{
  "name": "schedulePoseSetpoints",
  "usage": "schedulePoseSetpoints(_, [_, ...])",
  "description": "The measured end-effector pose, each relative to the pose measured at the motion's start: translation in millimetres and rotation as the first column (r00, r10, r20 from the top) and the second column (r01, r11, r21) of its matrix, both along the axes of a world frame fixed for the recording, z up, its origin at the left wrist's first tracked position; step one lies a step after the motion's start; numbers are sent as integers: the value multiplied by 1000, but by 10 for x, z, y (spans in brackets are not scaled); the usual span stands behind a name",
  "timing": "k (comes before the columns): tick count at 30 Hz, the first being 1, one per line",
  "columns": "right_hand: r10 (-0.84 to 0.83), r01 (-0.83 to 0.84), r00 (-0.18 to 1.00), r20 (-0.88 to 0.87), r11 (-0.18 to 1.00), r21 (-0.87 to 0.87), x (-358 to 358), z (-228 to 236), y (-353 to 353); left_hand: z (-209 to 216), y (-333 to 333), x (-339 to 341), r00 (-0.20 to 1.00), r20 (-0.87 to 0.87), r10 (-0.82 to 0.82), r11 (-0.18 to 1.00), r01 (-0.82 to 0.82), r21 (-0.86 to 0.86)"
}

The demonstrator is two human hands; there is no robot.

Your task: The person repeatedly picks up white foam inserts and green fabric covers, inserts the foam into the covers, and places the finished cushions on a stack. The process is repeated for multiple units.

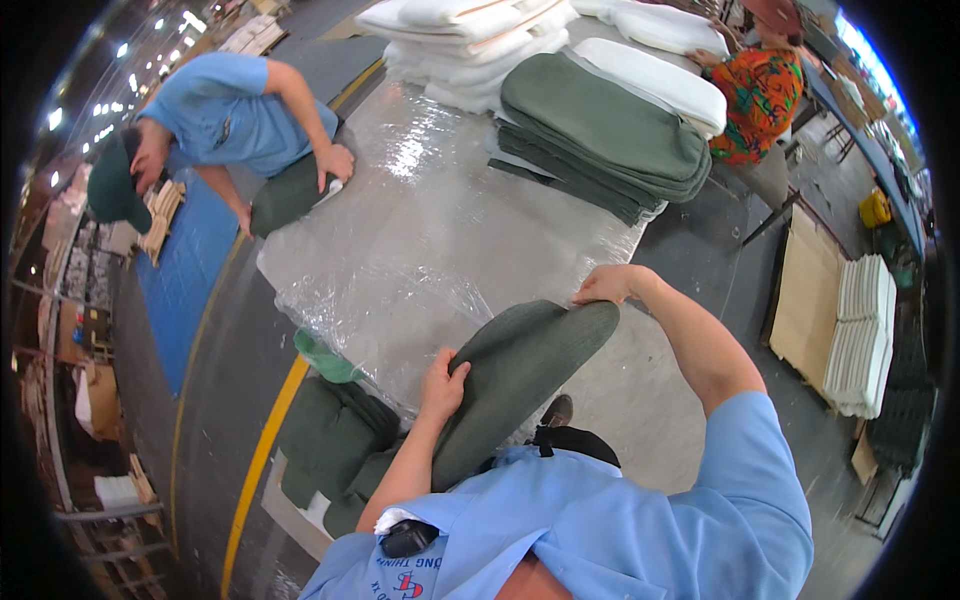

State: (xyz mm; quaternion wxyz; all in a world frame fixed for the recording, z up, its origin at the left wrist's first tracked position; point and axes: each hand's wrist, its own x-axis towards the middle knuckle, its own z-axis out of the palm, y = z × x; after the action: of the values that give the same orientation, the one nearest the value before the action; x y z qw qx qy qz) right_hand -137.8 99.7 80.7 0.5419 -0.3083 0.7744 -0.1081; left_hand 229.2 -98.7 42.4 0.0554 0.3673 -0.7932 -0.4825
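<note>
In front of my body I hold a long dark green cushion (520, 365) with a rounded end, tilted at the near edge of the table. My left hand (443, 388) is closed on its left edge, with the thumb over the fabric. My right hand (612, 285) pinches the rim at its far right end. Beside my left forearm, a heap of folded dark green pieces (335, 435) lies below the table's edge. I cannot tell whether these pieces are filled.
The table (400, 230) carries clear plastic film, a stack of dark green cushions (605, 125) and white pads (470, 50). At the left, a co-worker (235, 120) bends over another green cushion (290, 197). A second person (755, 95) stands far right, near white stacked pieces (860, 335).
</note>
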Motion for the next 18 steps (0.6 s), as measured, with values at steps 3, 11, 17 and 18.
schedulePoseSetpoints(3, [347,-338,933,-92,936,101,316,218,-510,56,49,108,997,-58,41,998,-44,-51])
schedulePoseSetpoints(11, [326,-400,893,-312,891,-215,767,-165,-664,-70,58,280,960,274,-48,994,73,-85])
schedulePoseSetpoints(17, [326,-440,839,-435,878,-190,896,-243,-779,-274,141,202,949,277,152,956,-71,-284])
schedulePoseSetpoints(18, [330,-449,833,-445,872,-193,902,-280,-798,-301,132,189,945,276,174,947,-84,-309])
